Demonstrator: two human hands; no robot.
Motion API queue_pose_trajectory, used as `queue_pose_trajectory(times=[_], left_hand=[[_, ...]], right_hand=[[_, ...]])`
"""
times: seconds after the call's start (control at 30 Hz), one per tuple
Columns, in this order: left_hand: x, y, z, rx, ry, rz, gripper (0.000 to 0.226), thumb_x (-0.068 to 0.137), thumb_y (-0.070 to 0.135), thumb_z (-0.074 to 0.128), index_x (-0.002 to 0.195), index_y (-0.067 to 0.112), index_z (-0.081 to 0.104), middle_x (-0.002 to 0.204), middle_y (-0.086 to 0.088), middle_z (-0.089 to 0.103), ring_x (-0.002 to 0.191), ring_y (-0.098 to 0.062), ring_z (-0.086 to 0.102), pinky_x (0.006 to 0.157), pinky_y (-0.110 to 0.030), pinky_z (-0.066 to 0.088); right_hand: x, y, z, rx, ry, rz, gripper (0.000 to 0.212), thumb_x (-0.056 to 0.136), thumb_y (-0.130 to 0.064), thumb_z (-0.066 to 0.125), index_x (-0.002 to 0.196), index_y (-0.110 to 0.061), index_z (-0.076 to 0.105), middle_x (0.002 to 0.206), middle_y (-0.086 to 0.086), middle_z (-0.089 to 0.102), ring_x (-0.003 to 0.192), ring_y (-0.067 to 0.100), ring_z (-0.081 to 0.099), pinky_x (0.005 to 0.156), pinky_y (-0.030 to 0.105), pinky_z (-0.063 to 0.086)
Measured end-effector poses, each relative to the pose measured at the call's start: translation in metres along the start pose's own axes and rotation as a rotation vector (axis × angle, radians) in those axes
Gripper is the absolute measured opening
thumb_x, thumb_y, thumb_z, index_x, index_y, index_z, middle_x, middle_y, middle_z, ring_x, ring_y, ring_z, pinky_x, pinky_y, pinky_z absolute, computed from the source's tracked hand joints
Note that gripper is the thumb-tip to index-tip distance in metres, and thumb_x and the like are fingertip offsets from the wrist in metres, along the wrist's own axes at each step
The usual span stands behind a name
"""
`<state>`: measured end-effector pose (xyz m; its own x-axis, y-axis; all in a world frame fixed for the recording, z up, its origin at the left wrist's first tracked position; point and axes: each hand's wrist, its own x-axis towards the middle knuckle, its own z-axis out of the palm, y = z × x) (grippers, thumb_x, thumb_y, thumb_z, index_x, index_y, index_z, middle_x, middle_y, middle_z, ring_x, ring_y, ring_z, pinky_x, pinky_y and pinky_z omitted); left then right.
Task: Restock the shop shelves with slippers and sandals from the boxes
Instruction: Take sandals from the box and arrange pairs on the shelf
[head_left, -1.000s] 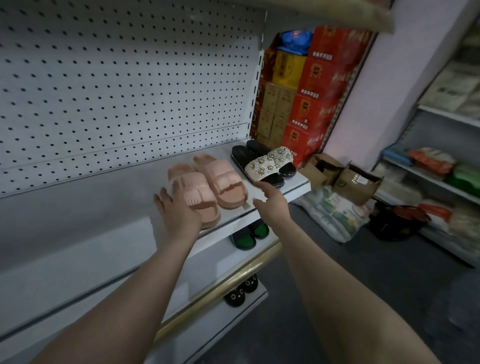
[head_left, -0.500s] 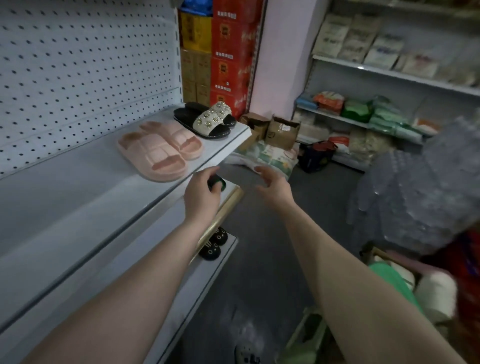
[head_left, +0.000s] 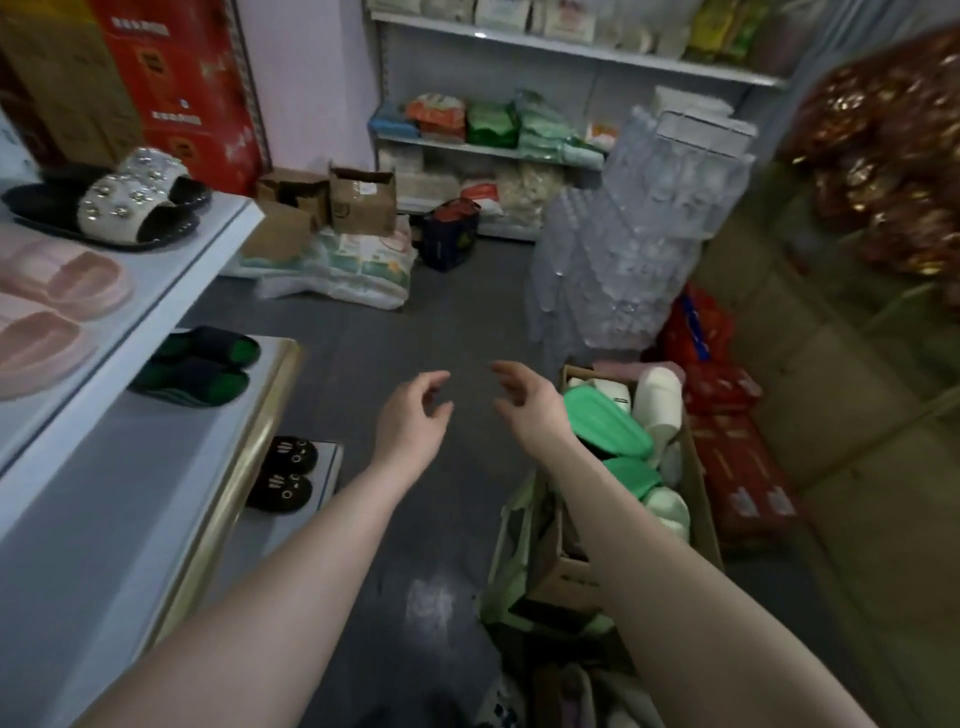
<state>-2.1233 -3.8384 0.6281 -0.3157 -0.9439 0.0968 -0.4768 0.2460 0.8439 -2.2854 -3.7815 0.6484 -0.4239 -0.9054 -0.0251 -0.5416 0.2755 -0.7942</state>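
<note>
A left hand (head_left: 410, 423) and a right hand (head_left: 532, 408) are hovering apart above the grey floor (head_left: 395, 343), fingers loosely curled, holding nothing. A cardboard box (head_left: 698, 509) of green slippers (head_left: 608, 426) is sitting beside the right hand; pink slippers (head_left: 57, 291) are lying on the shelf (head_left: 171, 260) at left.

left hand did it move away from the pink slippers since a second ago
Yes. The left hand has left the pink slippers and now hangs over the floor, nearer the box.

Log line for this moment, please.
left hand open, empty | right hand open, empty, beside slipper box | pink slippers shelved | likely next: green slippers
</note>
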Motion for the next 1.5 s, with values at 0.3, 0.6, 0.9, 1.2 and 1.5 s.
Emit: queue_pose_trajectory(times=[0.3,0.6,0.9,1.2,1.5], left_hand=[[0.026,0.04,0.119,0.026,-0.296,0.023,0.041,0.089,0.019,0.067,0.129,0.024,0.059,0.123,0.001,0.063,0.111,-0.016,0.062,0.095,-0.032,0.049],[0.035,0.047,0.194,0.05,-0.427,-0.034,0.053,0.089,0.02,0.067,0.138,0.025,0.048,0.135,-0.001,0.054,0.119,-0.016,0.056,0.099,-0.036,0.048],[0.09,0.024,0.229,0.13,-0.517,-0.075,0.063,0.088,0.02,0.067,0.145,0.024,0.038,0.143,-0.004,0.047,0.126,-0.023,0.05,0.103,-0.038,0.044],[0.166,0.007,0.272,0.252,-0.705,-0.091,0.074,0.09,0.024,0.066,0.152,0.016,0.026,0.152,-0.009,0.039,0.137,-0.029,0.04,0.109,-0.038,0.035],[0.189,-0.007,0.296,0.349,-0.791,-0.143,0.08,0.084,0.032,0.073,0.151,0.019,0.031,0.148,-0.015,0.039,0.135,-0.032,0.041,0.108,-0.038,0.036]], right_hand=[[-0.007,0.107,-0.071,0.054,0.094,0.243,0.051,0.085,-0.003,0.063,0.13,-0.027,0.061,0.123,0.007,0.067,0.118,0.02,0.061,0.1,0.04,0.049],[-0.006,0.184,-0.115,0.08,0.155,0.465,0.048,0.09,-0.009,0.06,0.132,-0.032,0.058,0.124,0.001,0.065,0.113,0.016,0.061,0.089,0.035,0.053],[0.013,0.219,-0.108,0.154,0.232,0.657,0.045,0.092,-0.009,0.06,0.132,-0.028,0.058,0.12,0.002,0.064,0.099,0.014,0.063,0.07,0.024,0.05],[0.051,0.23,-0.101,0.177,0.315,0.829,0.045,0.092,-0.012,0.059,0.135,-0.027,0.056,0.123,0.003,0.063,0.095,0.013,0.063,0.068,0.025,0.051],[0.071,0.235,-0.085,0.16,0.31,0.872,0.041,0.092,-0.017,0.059,0.132,-0.027,0.057,0.124,0.005,0.062,0.081,0.014,0.061,0.072,0.03,0.051]])
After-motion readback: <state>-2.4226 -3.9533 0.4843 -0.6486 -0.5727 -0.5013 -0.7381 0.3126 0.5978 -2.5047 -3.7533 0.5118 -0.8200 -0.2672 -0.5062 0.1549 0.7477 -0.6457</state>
